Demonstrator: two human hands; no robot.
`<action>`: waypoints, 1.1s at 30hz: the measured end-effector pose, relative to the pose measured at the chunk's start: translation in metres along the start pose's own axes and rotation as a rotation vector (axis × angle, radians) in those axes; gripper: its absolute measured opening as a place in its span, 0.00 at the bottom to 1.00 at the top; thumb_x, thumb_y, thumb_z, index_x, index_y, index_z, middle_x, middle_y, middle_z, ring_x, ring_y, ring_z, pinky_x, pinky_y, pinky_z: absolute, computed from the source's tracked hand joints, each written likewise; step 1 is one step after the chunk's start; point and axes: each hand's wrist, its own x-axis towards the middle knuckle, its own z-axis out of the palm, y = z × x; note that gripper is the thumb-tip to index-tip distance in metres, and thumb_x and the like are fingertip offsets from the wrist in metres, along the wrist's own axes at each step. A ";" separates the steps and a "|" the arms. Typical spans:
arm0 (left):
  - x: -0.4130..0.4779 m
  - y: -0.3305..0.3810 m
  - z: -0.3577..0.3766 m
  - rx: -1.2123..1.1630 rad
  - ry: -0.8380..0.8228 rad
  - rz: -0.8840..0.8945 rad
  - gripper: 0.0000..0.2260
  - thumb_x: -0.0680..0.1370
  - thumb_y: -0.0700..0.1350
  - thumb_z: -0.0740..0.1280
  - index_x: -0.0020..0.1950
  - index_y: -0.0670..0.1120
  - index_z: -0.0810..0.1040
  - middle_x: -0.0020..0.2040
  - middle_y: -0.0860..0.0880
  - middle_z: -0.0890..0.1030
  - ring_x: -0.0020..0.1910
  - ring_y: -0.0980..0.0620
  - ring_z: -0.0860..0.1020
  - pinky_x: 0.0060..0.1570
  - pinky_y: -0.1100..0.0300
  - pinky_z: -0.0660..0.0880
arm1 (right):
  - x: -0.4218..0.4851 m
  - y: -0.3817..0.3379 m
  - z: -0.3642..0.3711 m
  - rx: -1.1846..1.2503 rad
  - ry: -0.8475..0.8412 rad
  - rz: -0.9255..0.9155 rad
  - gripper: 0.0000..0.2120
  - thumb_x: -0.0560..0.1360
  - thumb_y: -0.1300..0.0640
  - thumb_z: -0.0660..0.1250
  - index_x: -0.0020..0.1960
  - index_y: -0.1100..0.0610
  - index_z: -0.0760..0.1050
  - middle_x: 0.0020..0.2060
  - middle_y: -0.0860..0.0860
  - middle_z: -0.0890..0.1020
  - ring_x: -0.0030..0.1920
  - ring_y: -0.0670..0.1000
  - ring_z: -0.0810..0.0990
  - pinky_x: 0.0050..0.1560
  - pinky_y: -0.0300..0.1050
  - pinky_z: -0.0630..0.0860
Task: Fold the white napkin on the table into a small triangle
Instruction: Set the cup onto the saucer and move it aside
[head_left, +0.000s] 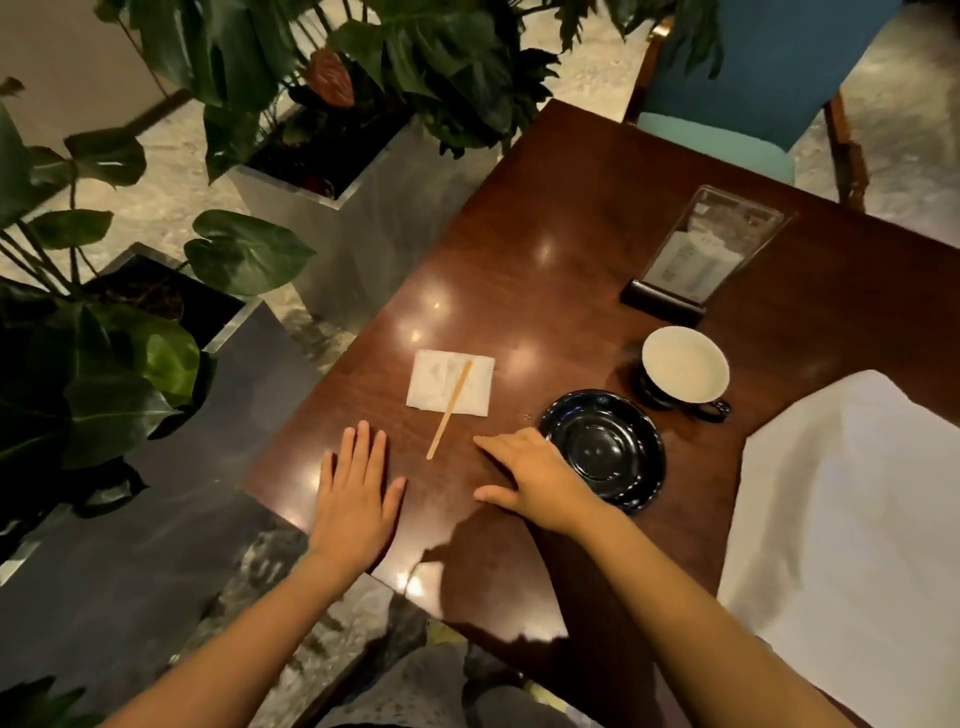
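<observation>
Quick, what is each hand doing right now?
Left hand: open, flat on the table, holding nothing.
Right hand: open, resting on the table, holding nothing.

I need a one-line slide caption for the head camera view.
Before folding: left hand and right hand rest on the wooden table near the white napkin, a wooden stirrer lying partly across it.

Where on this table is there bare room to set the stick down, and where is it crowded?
Bare wood lies beyond the napkin, left of the menu stand, and a small patch between the left hand and right hand. Crowded: the saucer, cup and menu stand on the right.
</observation>
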 end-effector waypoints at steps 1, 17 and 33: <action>-0.002 0.010 -0.003 -0.019 0.008 0.042 0.28 0.79 0.58 0.45 0.75 0.43 0.55 0.76 0.45 0.54 0.75 0.48 0.48 0.72 0.53 0.38 | -0.008 0.004 -0.008 -0.011 -0.017 0.004 0.33 0.74 0.41 0.64 0.74 0.53 0.59 0.69 0.52 0.68 0.67 0.54 0.62 0.68 0.52 0.61; -0.022 0.124 0.033 0.008 -0.051 0.157 0.28 0.79 0.59 0.43 0.75 0.46 0.55 0.76 0.46 0.56 0.75 0.49 0.50 0.72 0.50 0.45 | -0.137 0.123 -0.052 0.130 0.282 0.251 0.19 0.72 0.40 0.64 0.52 0.53 0.80 0.47 0.50 0.83 0.49 0.51 0.79 0.49 0.44 0.74; -0.026 0.132 0.028 0.047 -0.010 0.155 0.27 0.80 0.57 0.47 0.75 0.45 0.58 0.75 0.45 0.58 0.75 0.49 0.51 0.72 0.52 0.44 | -0.090 0.182 -0.070 0.789 0.542 0.660 0.15 0.79 0.51 0.60 0.60 0.59 0.72 0.45 0.56 0.81 0.41 0.53 0.80 0.50 0.52 0.79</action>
